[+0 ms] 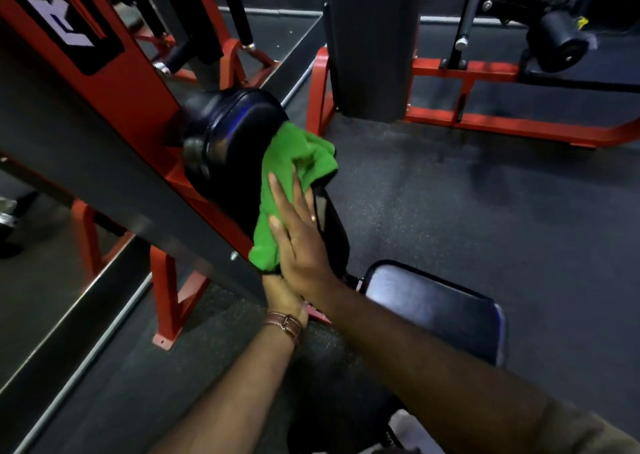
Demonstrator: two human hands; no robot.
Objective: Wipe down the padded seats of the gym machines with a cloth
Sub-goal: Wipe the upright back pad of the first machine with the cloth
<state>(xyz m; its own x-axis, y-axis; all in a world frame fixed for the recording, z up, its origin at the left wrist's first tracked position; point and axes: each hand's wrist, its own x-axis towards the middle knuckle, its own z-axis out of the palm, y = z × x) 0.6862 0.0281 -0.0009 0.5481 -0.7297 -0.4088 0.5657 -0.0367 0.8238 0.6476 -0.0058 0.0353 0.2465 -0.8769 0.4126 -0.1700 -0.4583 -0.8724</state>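
Our right hand (301,242) presses the green cloth (294,176) flat-fingered against the black back pad (239,124); left hand (280,294) mostly hidden, grip unclear

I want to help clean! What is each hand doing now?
Right hand: open, flat, pressing green cloth on back pad.
Left hand: mostly hidden, cannot tell.

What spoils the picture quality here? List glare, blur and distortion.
Head view: dim room; bluish glare on the seat pad and the back pad; wide-angle bending of the red frame edges; soft blur at left; green cloth under the right hand is sharp and bright.
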